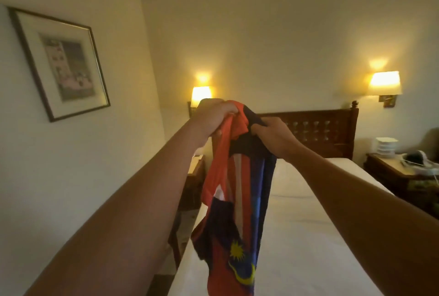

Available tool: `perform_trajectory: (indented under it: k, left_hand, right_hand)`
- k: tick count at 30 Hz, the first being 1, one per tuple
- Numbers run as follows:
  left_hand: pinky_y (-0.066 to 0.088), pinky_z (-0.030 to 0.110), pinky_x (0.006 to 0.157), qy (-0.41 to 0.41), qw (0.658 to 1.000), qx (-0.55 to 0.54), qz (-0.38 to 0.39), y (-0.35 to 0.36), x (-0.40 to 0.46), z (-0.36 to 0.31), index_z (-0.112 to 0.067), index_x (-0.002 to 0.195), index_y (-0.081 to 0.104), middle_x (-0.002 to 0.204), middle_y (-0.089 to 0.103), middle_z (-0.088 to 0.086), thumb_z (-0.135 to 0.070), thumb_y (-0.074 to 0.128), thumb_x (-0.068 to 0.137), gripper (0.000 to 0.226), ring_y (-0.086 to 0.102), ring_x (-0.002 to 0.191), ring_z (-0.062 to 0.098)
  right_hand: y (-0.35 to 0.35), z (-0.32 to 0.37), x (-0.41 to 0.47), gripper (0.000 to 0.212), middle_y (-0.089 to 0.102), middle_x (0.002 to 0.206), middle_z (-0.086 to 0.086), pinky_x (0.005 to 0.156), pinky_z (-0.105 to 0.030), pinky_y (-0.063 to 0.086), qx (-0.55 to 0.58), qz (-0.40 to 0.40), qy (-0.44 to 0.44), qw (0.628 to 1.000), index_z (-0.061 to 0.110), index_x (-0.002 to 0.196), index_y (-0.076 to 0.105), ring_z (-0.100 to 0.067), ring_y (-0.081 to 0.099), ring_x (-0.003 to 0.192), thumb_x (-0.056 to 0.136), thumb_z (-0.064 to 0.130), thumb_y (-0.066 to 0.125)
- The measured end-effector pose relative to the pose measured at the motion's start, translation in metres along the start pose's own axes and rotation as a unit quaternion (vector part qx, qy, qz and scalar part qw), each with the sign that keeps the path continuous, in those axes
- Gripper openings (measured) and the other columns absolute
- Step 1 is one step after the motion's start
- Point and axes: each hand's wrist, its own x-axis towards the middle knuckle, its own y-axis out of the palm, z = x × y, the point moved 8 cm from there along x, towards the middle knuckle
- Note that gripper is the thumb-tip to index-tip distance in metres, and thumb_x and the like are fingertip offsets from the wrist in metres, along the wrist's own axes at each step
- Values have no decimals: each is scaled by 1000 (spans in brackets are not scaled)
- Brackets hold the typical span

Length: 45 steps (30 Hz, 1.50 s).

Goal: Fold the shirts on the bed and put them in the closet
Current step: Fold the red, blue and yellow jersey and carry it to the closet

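Note:
A red, navy and white shirt [235, 200] with a yellow sun and crescent print hangs bunched in the air over the left side of the bed [308, 224]. My left hand [213, 120] grips its red top part with curled fingers. Just to the right, my right hand [270, 135] pinches the dark navy top edge. Both arms stretch out in front of me at about headboard height. The shirt's lower end dangles close to the white sheet. No closet is in view.
A dark wooden headboard [320, 129] stands at the far end, with lit wall lamps on both sides [201, 94] [384, 83]. A cluttered nightstand [399, 172] is at the right. A framed picture [64, 63] hangs on the left wall, a narrow gap beside the bed.

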Motion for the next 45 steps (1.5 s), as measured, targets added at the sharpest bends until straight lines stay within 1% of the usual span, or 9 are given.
perform_trajectory:
  k: [7,13,20,23,26,31,40,43,45]
  left_hand:
    - [55,35,66,-35,991,-115,-59,22,27,-40,-11,84,68,72,61,8,-26,70,87,16,59,43,18]
    - [59,32,60,-50,963,-243,-102,38,28,-20,-11,97,64,84,69,11,-20,64,96,10,69,54,22]
    - [65,39,71,-37,932,-339,-124,48,30,-24,-11,107,60,95,72,16,-15,61,98,10,75,67,27]
    - [65,40,71,-38,928,-349,-125,49,34,-23,-8,119,58,104,71,18,-15,62,98,22,76,70,30]
    - [65,39,70,-40,927,-348,-132,42,34,-14,-9,118,58,101,72,17,-15,61,98,21,76,71,30]
    - [64,37,67,-73,947,-268,-163,13,33,23,-6,117,61,104,74,16,-16,63,94,25,74,61,26]
    - [58,27,56,-124,974,-105,-158,7,21,92,-13,107,64,87,73,6,-28,62,98,18,73,69,19]
    - [56,46,92,-128,945,233,-190,5,21,98,-15,138,48,123,59,10,-46,65,91,59,61,111,29]
    - [44,53,107,-45,925,327,-186,24,17,77,-22,147,36,146,42,11,-51,67,88,73,45,133,35]
  right_hand:
    - [-38,12,10,29,55,110,1,70,-27,50,-53,-142,-79,985,17,114,52,-16,59,91,92,31,65]
    - [-45,-14,-29,24,44,93,10,70,-29,47,-68,-211,-151,963,19,88,45,-16,48,87,85,23,69]
    - [4,-129,-62,70,68,83,-2,72,-47,61,-23,13,3,1000,19,91,59,-24,67,77,73,87,57]
    - [31,-168,-75,70,74,96,4,82,-40,62,-13,128,85,988,24,106,65,-19,73,86,68,83,68]
    - [44,-197,-83,36,74,96,5,93,-39,58,-138,215,82,963,20,105,72,-18,71,89,81,46,78]
    - [9,-202,-68,19,73,86,3,83,-34,60,-220,126,111,961,20,92,73,-16,70,78,94,38,65]
    - [-42,-102,-22,13,67,75,-3,78,-44,61,-117,-53,15,992,17,79,67,-22,68,74,91,20,65]
    - [-41,-68,-11,10,68,78,2,73,-36,58,-118,-52,-37,991,21,80,68,-16,67,77,88,15,65]
    - [-35,-50,-5,12,68,79,5,69,-24,52,-117,-26,-65,991,24,81,69,-11,66,77,87,13,65]
